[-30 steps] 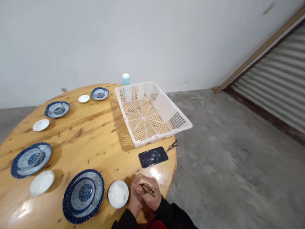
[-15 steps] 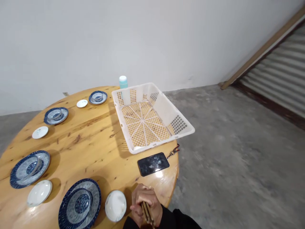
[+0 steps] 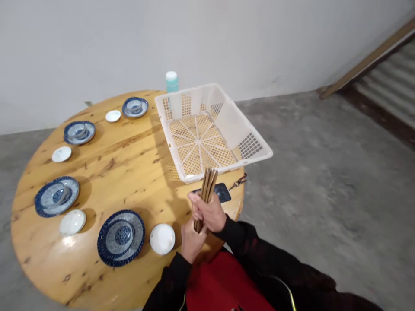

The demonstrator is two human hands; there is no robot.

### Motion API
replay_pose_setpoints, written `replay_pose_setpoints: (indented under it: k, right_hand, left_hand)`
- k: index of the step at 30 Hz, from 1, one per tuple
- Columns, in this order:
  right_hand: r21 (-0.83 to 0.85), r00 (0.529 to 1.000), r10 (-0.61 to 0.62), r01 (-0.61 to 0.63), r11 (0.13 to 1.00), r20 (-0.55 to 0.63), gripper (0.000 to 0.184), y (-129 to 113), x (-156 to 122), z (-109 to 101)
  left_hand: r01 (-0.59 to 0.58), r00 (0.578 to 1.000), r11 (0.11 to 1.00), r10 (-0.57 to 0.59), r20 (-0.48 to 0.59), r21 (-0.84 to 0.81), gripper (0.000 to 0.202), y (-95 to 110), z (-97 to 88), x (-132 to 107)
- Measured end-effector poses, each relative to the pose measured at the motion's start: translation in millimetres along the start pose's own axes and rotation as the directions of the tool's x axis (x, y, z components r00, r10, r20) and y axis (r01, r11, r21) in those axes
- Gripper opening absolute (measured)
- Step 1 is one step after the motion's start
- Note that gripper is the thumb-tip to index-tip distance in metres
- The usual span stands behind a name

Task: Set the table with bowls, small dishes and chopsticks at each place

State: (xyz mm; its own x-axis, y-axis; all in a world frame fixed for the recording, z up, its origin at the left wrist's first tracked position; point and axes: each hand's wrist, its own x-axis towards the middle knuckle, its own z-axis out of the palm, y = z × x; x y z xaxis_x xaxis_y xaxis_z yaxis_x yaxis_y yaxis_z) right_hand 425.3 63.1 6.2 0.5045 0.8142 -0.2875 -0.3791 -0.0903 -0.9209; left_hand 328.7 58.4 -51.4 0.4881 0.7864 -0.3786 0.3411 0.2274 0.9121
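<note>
Both hands held a bundle of brown wooden chopsticks (image 3: 206, 190) upright above the near edge of the round varnished wooden table (image 3: 129, 164). The right hand (image 3: 210, 211) was closed around the middle of the bundle; the left hand (image 3: 191, 239) gripped its lower end from below, fingers curled. The chopstick tips pointed up toward the white perforated plastic basket (image 3: 210, 129), which overhung the table's right edge. A black phone (image 3: 223, 192) lay flat just behind the hands, partly hidden by them, with a dark key ring (image 3: 238, 181) beside it. A small white saucer (image 3: 162, 238) sat just left of the left hand, next to a blue-patterned plate with a bowl on it (image 3: 121, 236). A teal-capped bottle (image 3: 171, 81) stood behind the basket. Sleeves were black.
</note>
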Motion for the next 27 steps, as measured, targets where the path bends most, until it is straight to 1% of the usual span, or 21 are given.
replay_pose_setpoints:
  k: [1, 3, 5, 7, 9, 11, 13, 15, 17, 20, 22, 23, 24, 26, 27]
  right_hand:
    - [0.074, 0.999, 0.036, -0.038, 0.997, 0.027, 0.057, -10.5, 6.5, 1.6]
    - [0.156, 0.992, 0.104, -0.114, 0.981, 0.066, 0.058, -25.8, 16.5, 6.0]
    - [0.179, 0.985, 0.150, -0.163, 0.970, 0.085, 0.058, -32.6, 21.7, 10.2]
    - [0.169, 0.981, 0.161, -0.178, 0.970, 0.106, 0.058, -32.1, 23.6, 12.2]
    - [0.112, 0.988, 0.109, -0.121, 0.986, 0.112, 0.052, -27.7, 23.4, 11.1]
    - [-0.004, 0.996, -0.005, 0.005, 1.000, 0.090, 0.044, -22.6, 21.4, 7.8]
    - [-0.152, 0.988, -0.136, 0.147, 0.977, 0.075, 0.041, -18.2, 17.9, 4.6]
    - [-0.256, 0.971, -0.219, 0.236, 0.937, 0.095, 0.038, -14.7, 13.8, 3.5]
    - [-0.274, 0.963, -0.241, 0.267, 0.924, 0.124, 0.035, -12.4, 10.4, 5.6]
    - [-0.229, 0.965, -0.201, 0.237, 0.944, 0.171, 0.034, -16.2, 9.5, 12.1]
    - [-0.238, 0.955, -0.190, 0.245, 0.940, 0.229, 0.032, -28.1, 13.5, 15.0]
    - [-0.263, 0.943, -0.203, 0.272, 0.926, 0.263, 0.030, -37.8, 17.4, 15.0]
    - [-0.293, 0.930, -0.227, 0.312, 0.904, 0.290, 0.030, -49.8, 23.0, 13.6]
    - [-0.370, 0.900, -0.305, 0.410, 0.833, 0.311, 0.033, -79.7, 40.8, 5.9]
    - [-0.401, 0.890, -0.355, 0.448, 0.799, 0.287, 0.033, -96.2, 53.7, -0.8]
  left_hand:
    - [0.000, 1.000, 1.000, 0.000, 0.017, 0.000, 0.032, -1.8, -1.0, -2.5]
    - [-0.022, 0.999, 1.000, 0.022, 0.037, -0.004, 0.032, -1.5, -2.6, -4.8]
    - [-0.060, 0.998, 0.998, 0.060, 0.012, -0.008, 0.034, 2.2, -3.8, -4.5]
    - [-0.098, 0.995, 0.995, 0.098, -0.027, -0.007, 0.037, 7.0, -4.6, -3.1]
    - [-0.101, 0.994, 0.995, 0.100, -0.045, -0.023, 0.036, 11.9, -4.8, -1.9]
    - [-0.078, 0.995, 0.996, 0.074, -0.067, -0.048, 0.036, 16.9, -4.9, -1.2]
    - [-0.067, 0.994, 0.994, 0.059, -0.091, -0.085, 0.035, 21.7, -4.8, -0.2]
    - [-0.076, 0.994, 0.988, 0.064, -0.093, -0.135, 0.034, 25.2, -4.4, 1.8]
    - [-0.083, 0.994, 0.980, 0.070, -0.079, -0.181, 0.033, 26.8, -3.8, 4.9]
    - [-0.063, 0.996, 0.979, 0.049, -0.075, -0.196, 0.033, 29.4, -3.5, 9.8]
    - [-0.086, 0.996, 0.986, 0.080, -0.045, -0.144, 0.029, 34.7, -5.6, 11.2]
    - [-0.125, 0.992, 0.987, 0.124, -0.020, -0.105, 0.027, 38.5, -7.7, 11.0]
    - [-0.178, 0.984, 0.982, 0.179, 0.007, -0.067, 0.029, 42.5, -10.7, 10.3]
    - [-0.289, 0.956, 0.957, 0.290, 0.035, -0.009, 0.050, 48.7, -19.6, 7.5]
    - [-0.327, 0.945, 0.945, 0.327, 0.019, 0.012, 0.060, 49.4, -25.4, 5.8]
